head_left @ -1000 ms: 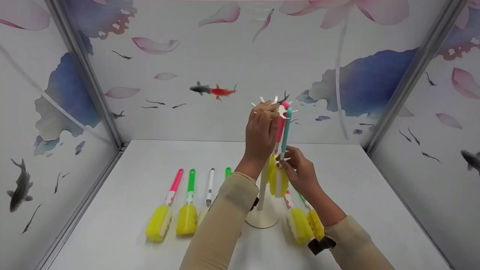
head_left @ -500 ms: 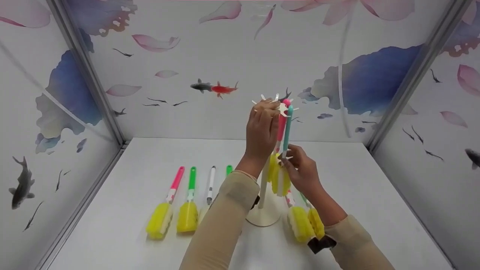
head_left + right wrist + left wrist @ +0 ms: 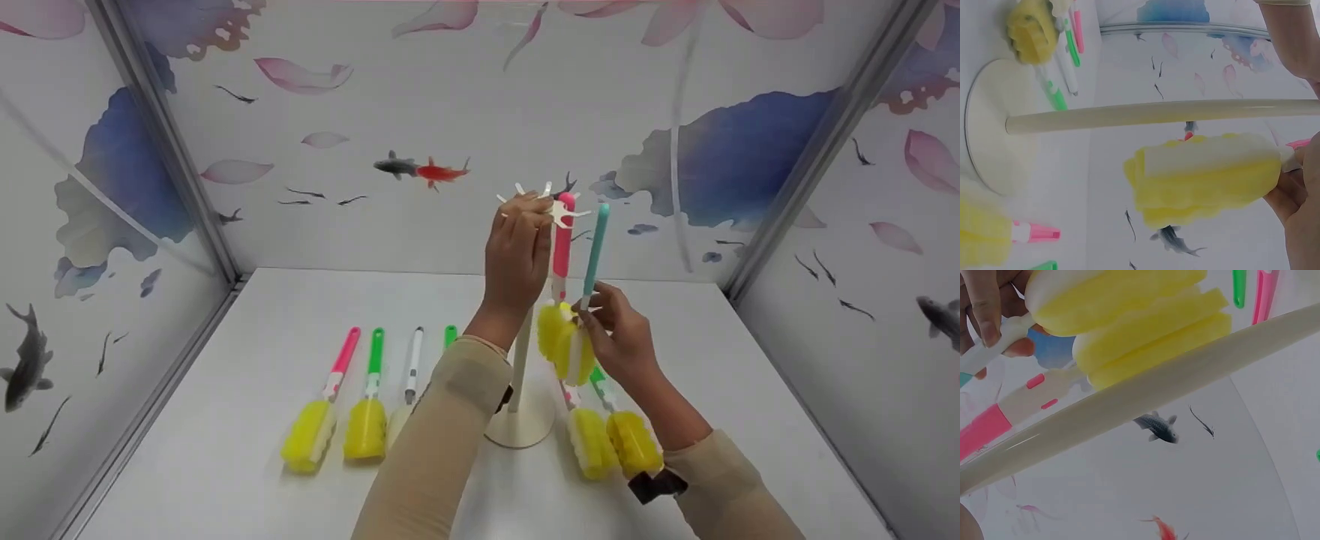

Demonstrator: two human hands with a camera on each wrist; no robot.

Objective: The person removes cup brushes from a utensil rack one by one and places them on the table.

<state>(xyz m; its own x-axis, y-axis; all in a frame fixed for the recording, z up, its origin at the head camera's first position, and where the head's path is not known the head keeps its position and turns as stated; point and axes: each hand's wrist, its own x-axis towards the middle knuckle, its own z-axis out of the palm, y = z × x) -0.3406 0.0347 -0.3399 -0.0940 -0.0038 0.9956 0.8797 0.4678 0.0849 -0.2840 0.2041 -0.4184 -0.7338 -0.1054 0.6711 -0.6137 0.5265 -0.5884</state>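
A white stand (image 3: pixel 519 375) rises from a round base to a ring of prongs. My left hand (image 3: pixel 516 255) grips the stand's top from the near side, its fingers curled over the hub. A pink-handled sponge brush (image 3: pixel 562 251) hangs by its handle end on the prongs, yellow sponge down. To its right, my right hand (image 3: pixel 624 330) pinches the white neck of a teal-handled sponge brush (image 3: pixel 598 244). That brush is upright, handle top apart from the prongs. In the left wrist view, its sponge (image 3: pixel 1117 301) lies close beside the hanging brush's sponge (image 3: pixel 1145 349).
Left of the stand, several sponge brushes lie in a row on the white table (image 3: pixel 217 420), including a pink one (image 3: pixel 346 349) and a green one (image 3: pixel 376 352). Two more yellow sponges (image 3: pixel 590 442) lie below my right hand. Printed panels (image 3: pixel 360 232) enclose the table.
My right hand has moved right, carrying the teal-handled brush away from the prongs it stood against. The left hand keeps its grip on the stand's top; the pink-handled brush still hangs there.
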